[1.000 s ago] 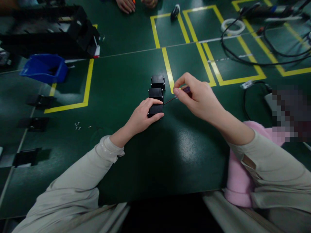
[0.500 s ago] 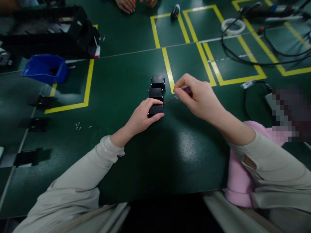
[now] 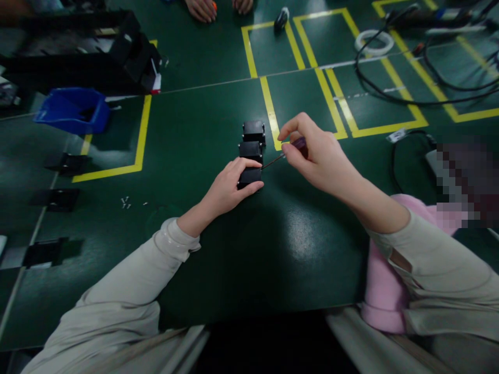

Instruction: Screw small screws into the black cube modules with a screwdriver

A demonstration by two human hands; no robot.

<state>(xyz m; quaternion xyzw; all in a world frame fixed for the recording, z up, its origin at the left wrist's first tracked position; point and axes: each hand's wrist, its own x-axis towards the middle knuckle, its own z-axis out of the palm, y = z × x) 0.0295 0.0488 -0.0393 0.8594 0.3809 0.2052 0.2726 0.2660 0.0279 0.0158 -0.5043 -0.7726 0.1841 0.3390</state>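
Note:
Three small black boxes stand in a row on the green table. My left hand grips the nearest black box, fingers wrapped over its top and side. The middle box and the far box stand just behind it. My right hand pinches a small screwdriver with a dark reddish handle. Its thin shaft slants down to the left, and the tip meets the right side of the held box.
A blue bin and black racks sit at the far left, with black brackets and loose screws nearer. Yellow tape marks the table. Black cables lie at the far right. Another person's hands rest at the far edge.
My right hand's fingers have shifted slightly on the screwdriver handle, as if turning it. My left hand and the boxes have not moved.

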